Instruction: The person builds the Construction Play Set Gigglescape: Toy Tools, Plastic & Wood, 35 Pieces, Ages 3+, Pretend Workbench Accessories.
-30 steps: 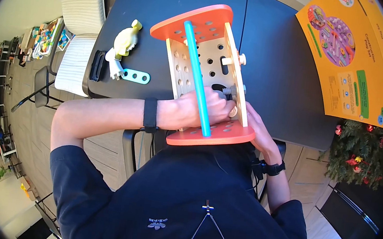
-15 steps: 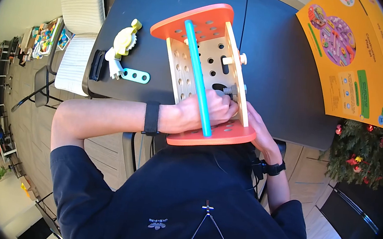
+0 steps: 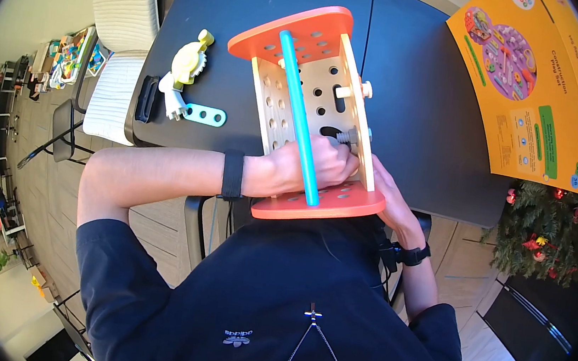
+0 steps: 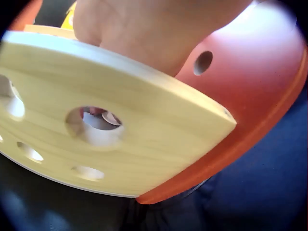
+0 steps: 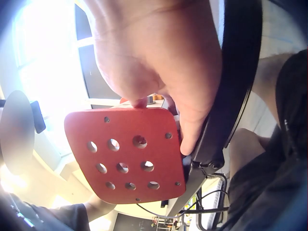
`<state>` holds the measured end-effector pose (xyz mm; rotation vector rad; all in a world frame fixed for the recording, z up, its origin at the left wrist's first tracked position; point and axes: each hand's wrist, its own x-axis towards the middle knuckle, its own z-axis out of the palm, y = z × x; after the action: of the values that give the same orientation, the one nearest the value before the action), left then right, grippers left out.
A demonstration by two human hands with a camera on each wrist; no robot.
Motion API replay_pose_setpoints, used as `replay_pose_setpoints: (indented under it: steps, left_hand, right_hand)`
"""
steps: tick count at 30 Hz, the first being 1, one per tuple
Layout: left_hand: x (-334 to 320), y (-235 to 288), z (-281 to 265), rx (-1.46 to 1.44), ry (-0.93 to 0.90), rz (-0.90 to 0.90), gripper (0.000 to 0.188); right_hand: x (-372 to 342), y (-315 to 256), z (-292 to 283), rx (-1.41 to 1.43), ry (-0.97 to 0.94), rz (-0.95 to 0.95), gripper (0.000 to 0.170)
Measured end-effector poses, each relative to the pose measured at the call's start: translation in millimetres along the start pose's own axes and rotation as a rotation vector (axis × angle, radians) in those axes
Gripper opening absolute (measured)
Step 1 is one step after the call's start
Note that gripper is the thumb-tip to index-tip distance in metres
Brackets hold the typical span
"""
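A wooden toy toolbox with red end panels, pale holed walls and a blue rod handle stands tilted before the person's chest. Inside it, under the rod, the left hand curls its fingers round a small round wooden piece at the right wall, now mostly hidden by them. A grey threaded bolt pokes through that wall just above, and a pale wooden bolt sits higher. From outside, the right hand grips the near right corner, its fingers bent about the red end panel in the right wrist view.
On the dark table at left lie a yellow toy piece with a toothed disc, a white piece, a light-blue holed strip and a black case. A yellow box stands at right, above a decorated tree.
The left hand has shifted slightly to the right and its fingers now cover the round wooden piece that showed earlier. Its wrist has turned a little. Right hand and toolbox stay nearly still.
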<state>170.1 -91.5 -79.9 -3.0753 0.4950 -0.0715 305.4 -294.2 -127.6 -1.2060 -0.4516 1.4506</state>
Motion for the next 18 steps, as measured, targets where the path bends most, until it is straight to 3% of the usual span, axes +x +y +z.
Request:
replay_pose_setpoints:
  steps: [4,13,18]
  left_hand:
    - [-1,-11,-2,0.105,0.115,0.134,0.032]
    - [7,-3,-5,-0.043,-0.123,0.020,0.019]
    - [7,1,-9,-0.196,-0.149,-0.114,0.018]
  right_hand:
    - [1,1,-3,-0.054,-0.007,-0.011,0.055]
    - [1,-1,0,0.015,-0.035,-0.001,0.056]
    - [1,0,-1,-0.038,-0.015,-0.020,0.056]
